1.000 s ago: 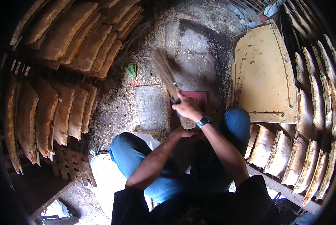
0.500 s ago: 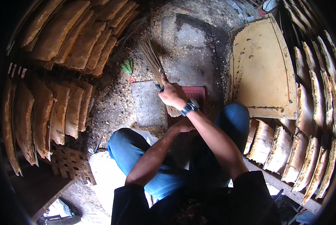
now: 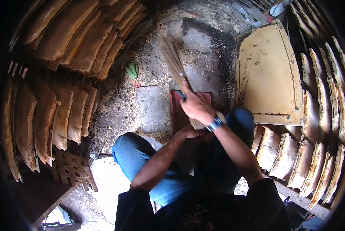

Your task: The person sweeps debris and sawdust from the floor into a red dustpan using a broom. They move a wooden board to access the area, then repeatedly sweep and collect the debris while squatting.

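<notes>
A stick broom (image 3: 171,56), made of a bundle of thin brown sticks, slants away from me over the floor, smeared by motion. My right hand (image 3: 197,106) is closed round its bound part, with the butt end showing below the palm. Under the broom and this hand lies a red dustpan (image 3: 176,109), mostly covered. My left hand (image 3: 188,133) is low between my knees, by the dustpan's near end. Its fingers are hidden beneath the right wrist, which wears a dark watch (image 3: 215,124).
Pale crumbs litter the dark floor around a grey tile (image 3: 152,109). A green scrap (image 3: 131,71) lies to the left. Racks of curved brown sheets (image 3: 41,119) flank both sides. A yellowish board (image 3: 269,73) stands at right, near my knee.
My right hand has swung the broom to the right and drawn it nearer to me, over the dustpan. The left hand stays about where it was.
</notes>
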`<state>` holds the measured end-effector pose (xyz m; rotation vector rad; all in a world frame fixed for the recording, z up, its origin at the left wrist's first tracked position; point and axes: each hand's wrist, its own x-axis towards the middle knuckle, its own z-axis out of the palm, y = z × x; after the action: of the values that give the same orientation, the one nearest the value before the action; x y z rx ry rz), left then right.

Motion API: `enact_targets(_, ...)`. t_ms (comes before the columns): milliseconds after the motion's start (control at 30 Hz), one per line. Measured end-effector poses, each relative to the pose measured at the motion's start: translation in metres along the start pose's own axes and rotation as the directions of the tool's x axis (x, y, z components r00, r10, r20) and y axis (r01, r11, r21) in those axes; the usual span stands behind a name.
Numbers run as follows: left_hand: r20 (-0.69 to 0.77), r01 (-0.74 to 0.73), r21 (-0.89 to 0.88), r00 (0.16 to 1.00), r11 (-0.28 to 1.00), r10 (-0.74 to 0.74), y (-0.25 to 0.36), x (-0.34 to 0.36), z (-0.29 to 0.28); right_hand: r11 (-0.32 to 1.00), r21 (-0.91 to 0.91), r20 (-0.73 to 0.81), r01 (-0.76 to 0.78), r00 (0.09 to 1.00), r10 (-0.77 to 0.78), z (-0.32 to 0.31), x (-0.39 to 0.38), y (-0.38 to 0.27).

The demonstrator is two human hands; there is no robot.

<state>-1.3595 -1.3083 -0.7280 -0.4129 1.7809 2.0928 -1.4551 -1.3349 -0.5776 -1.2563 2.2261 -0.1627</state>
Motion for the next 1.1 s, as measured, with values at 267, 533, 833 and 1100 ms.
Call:
enact_targets(267,0.008,-0.304,0.135,0.952,0.943,0.306,-0.042,0.038,0.007,0.984,-0.179,-0.086,-0.013,0.996,-0.002,0.067,0.087,0.021)
enact_targets(533,-0.141,-0.319,0.106,0.933,0.942,0.332,-0.027,0.032,0.0,0.981,-0.096,0.178,-0.166,0.967,0.181,-0.032,-0.021,-0.007)
enact_targets(833,-0.116,-0.148,0.295,0.975,0.944,0.189,-0.022,0.055,0.017,0.947,-0.311,-0.025,-0.082,0.997,0.078,0.014,0.125,0.026)
enact_targets(1100,-0.114,-0.105,0.293,0.983,0.95,0.144,-0.03,0.041,0.003,0.955,-0.289,0.134,-0.06,0.986,0.103,-0.041,0.034,0.029)
